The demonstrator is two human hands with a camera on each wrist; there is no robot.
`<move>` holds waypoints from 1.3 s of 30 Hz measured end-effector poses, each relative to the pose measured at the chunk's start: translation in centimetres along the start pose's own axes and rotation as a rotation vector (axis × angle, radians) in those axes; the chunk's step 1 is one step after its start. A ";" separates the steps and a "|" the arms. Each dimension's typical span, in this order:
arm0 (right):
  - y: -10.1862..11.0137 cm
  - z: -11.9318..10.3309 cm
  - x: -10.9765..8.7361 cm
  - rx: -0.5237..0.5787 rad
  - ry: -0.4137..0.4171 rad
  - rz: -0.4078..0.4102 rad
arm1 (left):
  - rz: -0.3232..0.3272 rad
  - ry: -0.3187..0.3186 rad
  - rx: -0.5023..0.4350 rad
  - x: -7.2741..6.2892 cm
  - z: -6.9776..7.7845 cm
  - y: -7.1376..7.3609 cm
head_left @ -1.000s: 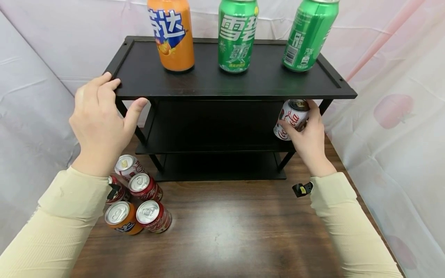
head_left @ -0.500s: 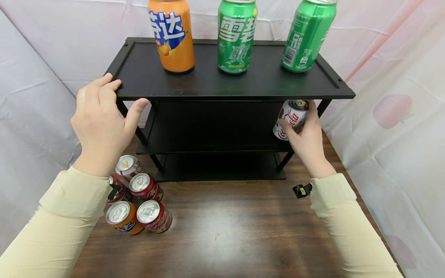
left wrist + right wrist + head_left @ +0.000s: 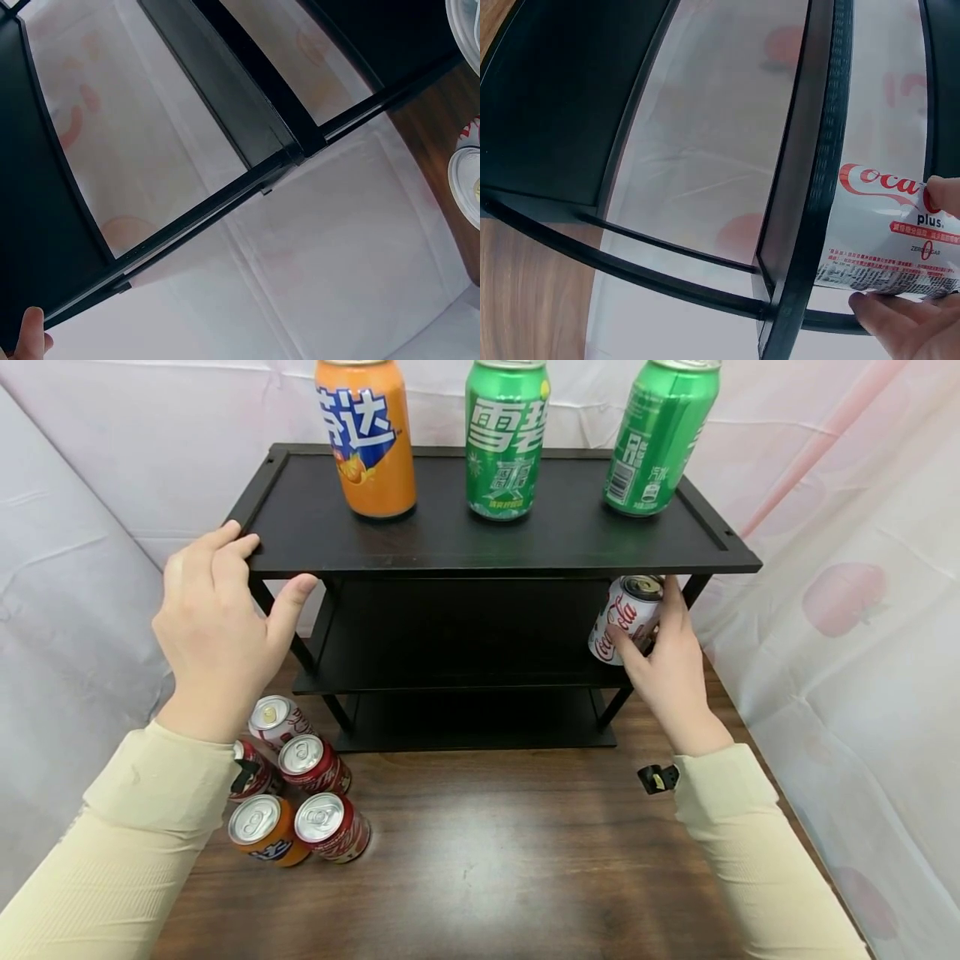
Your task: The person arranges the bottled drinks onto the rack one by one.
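A white Coca-Cola can (image 3: 626,618) with red lettering and a dark lid stands at the right end of the rack's middle shelf (image 3: 465,635). My right hand (image 3: 667,681) holds it from the right, thumb across its front and fingers along its far side. The right wrist view shows the can's printed side (image 3: 900,232) between thumb and fingers. At the left corner of the black rack's top shelf (image 3: 442,547), my left hand (image 3: 213,635) rests its fairly straight fingers on the edge, thumb spread apart. A fingertip (image 3: 31,330) shows at the edge in the left wrist view.
Up on the top shelf stand an orange can (image 3: 367,443), a green can (image 3: 506,443) and a second green can (image 3: 660,443). Several cans, including a red can (image 3: 333,827) and another orange can (image 3: 268,831), stand on the wooden table (image 3: 480,860) at left. Cloth walls (image 3: 847,693) enclose the sides.
My right thumb has slid slightly rightward across the can's front, and the right wrist has shifted a little right and down. The can stays nearly in place; my left hand keeps still.
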State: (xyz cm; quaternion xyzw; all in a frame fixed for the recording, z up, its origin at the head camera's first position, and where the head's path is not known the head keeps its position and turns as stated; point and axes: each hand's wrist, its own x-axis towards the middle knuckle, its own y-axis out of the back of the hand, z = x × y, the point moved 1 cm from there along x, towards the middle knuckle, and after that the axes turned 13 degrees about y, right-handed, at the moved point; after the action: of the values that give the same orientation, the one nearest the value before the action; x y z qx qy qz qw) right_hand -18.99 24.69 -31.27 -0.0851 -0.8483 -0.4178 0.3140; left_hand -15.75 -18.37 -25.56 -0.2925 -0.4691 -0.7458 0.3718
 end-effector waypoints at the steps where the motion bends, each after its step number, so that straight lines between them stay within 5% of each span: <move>1: 0.0 0.0 0.0 -0.002 0.006 0.001 | 0.000 0.000 0.000 0.0 0.0 0.0; 13: 0.3 0.1 0.5 -0.040 0.023 -0.066 | -0.034 0.000 -0.015 -0.1 0.0 0.1; 24: 1.6 -0.8 0.0 -0.188 0.045 -0.100 | -0.184 0.050 -0.132 0.0 0.4 1.1; 31: 2.8 -1.0 -0.2 -0.275 0.153 0.071 | -0.268 0.091 -0.134 0.1 0.8 1.9; 39: 4.0 -1.3 0.3 -0.158 0.274 0.309 | -0.267 0.088 -0.148 -0.3 0.7 2.8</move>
State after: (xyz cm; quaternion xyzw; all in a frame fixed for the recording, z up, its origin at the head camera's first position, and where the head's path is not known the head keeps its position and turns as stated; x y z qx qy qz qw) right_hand -16.97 26.23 -27.87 -0.1808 -0.7392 -0.4374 0.4792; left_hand -13.18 -18.44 -24.16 -0.2212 -0.4309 -0.8332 0.2669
